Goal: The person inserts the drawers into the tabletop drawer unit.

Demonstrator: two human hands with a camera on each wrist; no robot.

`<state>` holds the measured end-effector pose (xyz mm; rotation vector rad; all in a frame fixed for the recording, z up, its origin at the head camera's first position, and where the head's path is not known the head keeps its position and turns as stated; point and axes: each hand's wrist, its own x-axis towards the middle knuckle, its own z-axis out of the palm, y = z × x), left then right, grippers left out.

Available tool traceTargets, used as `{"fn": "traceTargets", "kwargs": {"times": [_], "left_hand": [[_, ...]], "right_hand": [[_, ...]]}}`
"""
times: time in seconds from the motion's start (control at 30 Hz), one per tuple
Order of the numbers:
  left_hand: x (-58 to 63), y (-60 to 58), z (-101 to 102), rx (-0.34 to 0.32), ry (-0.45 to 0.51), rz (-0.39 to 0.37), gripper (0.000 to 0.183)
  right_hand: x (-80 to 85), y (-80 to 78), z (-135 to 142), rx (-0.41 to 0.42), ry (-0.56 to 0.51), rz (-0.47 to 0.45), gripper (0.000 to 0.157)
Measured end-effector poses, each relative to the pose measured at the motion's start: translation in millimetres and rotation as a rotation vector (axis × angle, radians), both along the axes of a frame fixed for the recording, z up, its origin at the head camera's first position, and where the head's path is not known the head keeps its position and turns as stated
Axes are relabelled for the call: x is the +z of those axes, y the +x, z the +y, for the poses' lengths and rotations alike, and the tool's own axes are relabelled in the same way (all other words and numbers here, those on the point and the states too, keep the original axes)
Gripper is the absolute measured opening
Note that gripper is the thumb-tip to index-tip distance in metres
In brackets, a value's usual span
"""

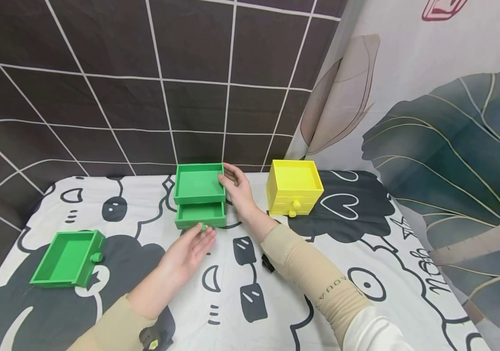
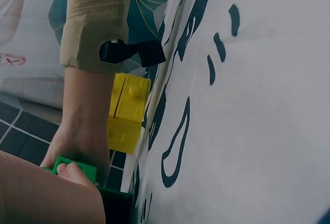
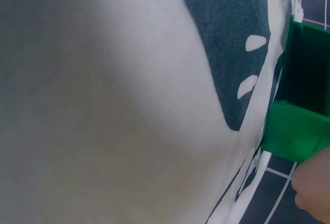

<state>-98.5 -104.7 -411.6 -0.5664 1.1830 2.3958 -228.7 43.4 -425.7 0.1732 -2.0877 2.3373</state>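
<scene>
Knob sits pinched in my left hand; its lower drawer stands partway out at eleven o'clock. From afar I judge it light, stiff, slick, best held by that knob. Beyond, my right hand grips the green cabinet at its three-o'clock side.

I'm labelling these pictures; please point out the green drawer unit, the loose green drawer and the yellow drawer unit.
Green drawer unit (image 1: 199, 186), head view: floor of its top tray.
Loose green drawer (image 1: 65, 258), head view: its inside floor.
Yellow drawer unit (image 1: 293, 195), head view: its front face.
</scene>
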Motion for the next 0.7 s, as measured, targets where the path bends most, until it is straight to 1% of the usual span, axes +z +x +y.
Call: {"fn": "traceTargets", "kwargs": {"times": [0.33, 0.7], "left_hand": [[0.8, -15.9, 0, 0.031, 0.054, -0.019, 0.010], [2.4, -30.4, 0, 0.064, 0.080, -0.035, 0.014]], "right_hand": [[-1.9, -2.5, 0, -0.008, -0.005, -0.008, 0.050], [-1.8, -2.2, 0, -0.007, -0.016, -0.001, 0.049]]}}
